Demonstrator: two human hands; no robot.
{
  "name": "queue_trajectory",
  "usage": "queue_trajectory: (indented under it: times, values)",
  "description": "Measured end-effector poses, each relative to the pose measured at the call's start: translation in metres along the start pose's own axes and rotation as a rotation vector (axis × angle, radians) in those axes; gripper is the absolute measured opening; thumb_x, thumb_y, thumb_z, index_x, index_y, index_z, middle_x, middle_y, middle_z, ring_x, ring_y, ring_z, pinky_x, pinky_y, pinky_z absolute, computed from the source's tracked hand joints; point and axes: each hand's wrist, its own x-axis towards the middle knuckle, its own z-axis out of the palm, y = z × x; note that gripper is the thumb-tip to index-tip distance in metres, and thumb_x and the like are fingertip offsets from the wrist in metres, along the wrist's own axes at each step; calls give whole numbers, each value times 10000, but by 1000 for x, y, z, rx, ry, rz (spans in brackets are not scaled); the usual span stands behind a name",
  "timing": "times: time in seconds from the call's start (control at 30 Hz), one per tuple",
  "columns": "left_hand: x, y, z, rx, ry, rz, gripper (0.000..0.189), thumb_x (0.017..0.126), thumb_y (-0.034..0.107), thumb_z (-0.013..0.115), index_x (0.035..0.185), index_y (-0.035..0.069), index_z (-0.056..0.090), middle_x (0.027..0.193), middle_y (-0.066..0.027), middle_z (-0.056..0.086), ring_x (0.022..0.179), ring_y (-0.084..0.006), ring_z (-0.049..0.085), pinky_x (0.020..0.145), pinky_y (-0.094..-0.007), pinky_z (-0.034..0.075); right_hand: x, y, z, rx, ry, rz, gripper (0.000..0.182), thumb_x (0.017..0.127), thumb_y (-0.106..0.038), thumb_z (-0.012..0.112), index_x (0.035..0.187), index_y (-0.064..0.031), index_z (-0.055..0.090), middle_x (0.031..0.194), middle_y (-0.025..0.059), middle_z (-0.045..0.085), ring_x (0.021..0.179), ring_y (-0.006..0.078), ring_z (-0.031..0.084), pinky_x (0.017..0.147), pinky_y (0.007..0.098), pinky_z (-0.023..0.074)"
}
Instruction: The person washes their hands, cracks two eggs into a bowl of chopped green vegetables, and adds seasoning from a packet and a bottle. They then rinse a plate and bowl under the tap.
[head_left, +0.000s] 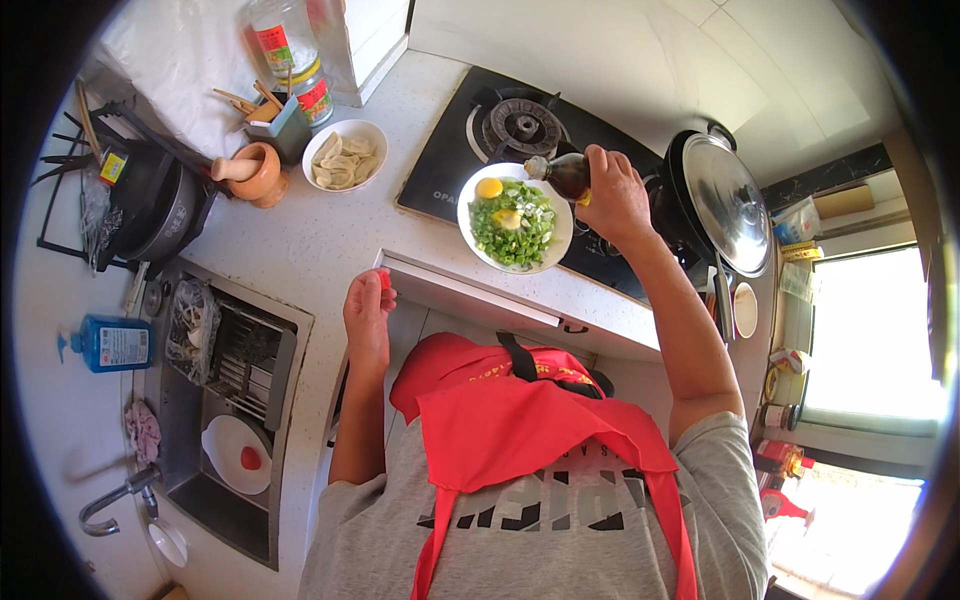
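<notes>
My right hand grips a dark glass bottle, tilted so that its mouth is over the rim of a white bowl. In the bowl lie chopped green vegetables, with one egg yolk near the far left side and another yolk near the middle. The bowl stands at the front edge of the black gas hob. Between the fingertips of my left hand is a small red cap, held in front of the counter's edge. Any liquid leaving the bottle cannot be made out.
A bowl of dumplings stands left of the hob, beside a mortar with its pestle. A lidded wok sits on the right burner, its handle pointing towards me. The sink at left holds a white dish. A drawer sticks out below the counter.
</notes>
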Motion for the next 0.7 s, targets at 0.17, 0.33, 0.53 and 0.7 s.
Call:
queue_trajectory:
  times: [0.17,0.33,0.53,0.7]
  values:
    - [1,-1,0,3,-3,3,170,833,224,441,848,65,500,841,-9,516,655,-57,427,606,-197,352,0,2,0,15,19,-20,489,544,-78,596,978,-62,370,921,150,478,941,298,444,788,380,369]
    - [0,-1,-1,-1,-4,3,172,834,222,440,855,64,502,853,-11,518,653,-56,426,605,-195,351,-1,3,1,14,19,-19,492,542,-81,600,976,-62,371,924,150,478,944,297,443,792,379,369]
    - [0,-1,-2,3,-15,9,179,835,226,438,862,62,506,791,10,498,652,-53,424,602,-194,350,-1,3,1,-4,9,-4,494,524,-89,609,954,-57,367,926,116,480,956,274,431,784,365,363]
    - [0,-1,-2,2,-11,4,184,836,228,437,865,61,507,773,15,492,651,-53,424,601,-194,348,-2,3,1,-2,7,9,492,516,-87,610,943,-55,367,933,100,481,967,263,422,785,360,356]
